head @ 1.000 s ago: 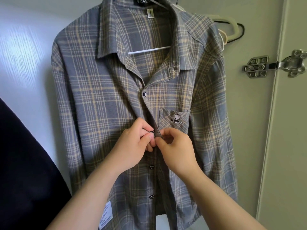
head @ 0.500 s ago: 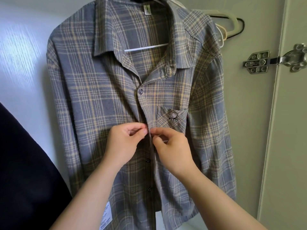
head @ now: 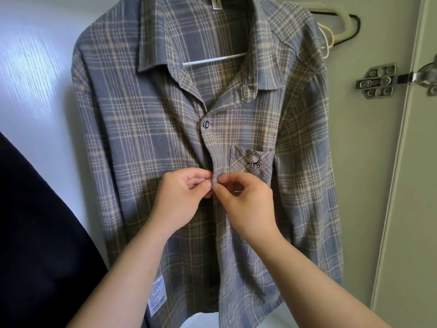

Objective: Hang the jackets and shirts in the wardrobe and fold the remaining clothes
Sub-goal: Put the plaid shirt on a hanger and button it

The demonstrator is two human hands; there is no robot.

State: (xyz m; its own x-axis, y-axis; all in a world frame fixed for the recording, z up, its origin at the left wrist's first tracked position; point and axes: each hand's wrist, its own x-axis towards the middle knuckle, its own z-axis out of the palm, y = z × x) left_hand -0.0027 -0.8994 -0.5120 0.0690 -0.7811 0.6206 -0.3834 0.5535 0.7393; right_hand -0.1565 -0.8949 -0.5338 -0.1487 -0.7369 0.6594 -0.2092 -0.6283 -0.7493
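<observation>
A grey and tan plaid shirt [head: 146, 138] hangs in front of me on a white hanger [head: 212, 60] inside the wardrobe. Its collar is open, and one dark button [head: 206, 124] is fastened below it. A chest pocket [head: 251, 165] carries a logo. My left hand [head: 182, 197] pinches the left edge of the shirt's front placket at chest height. My right hand [head: 246, 202] pinches the right edge of the placket, fingertips almost touching the left hand's. The button between my fingers is hidden.
A dark garment [head: 35, 233] fills the lower left. Spare hangers [head: 340, 27] hang behind the shirt at the upper right. The wardrobe door [head: 416, 185] with a metal hinge [head: 378, 80] stands at the right. A white wardrobe wall [head: 35, 79] is on the left.
Both hands have stayed at the placket below the pocket, pinching the two edges closer together. The buttons lower down, visible earlier, are now hidden behind my hands and forearms.
</observation>
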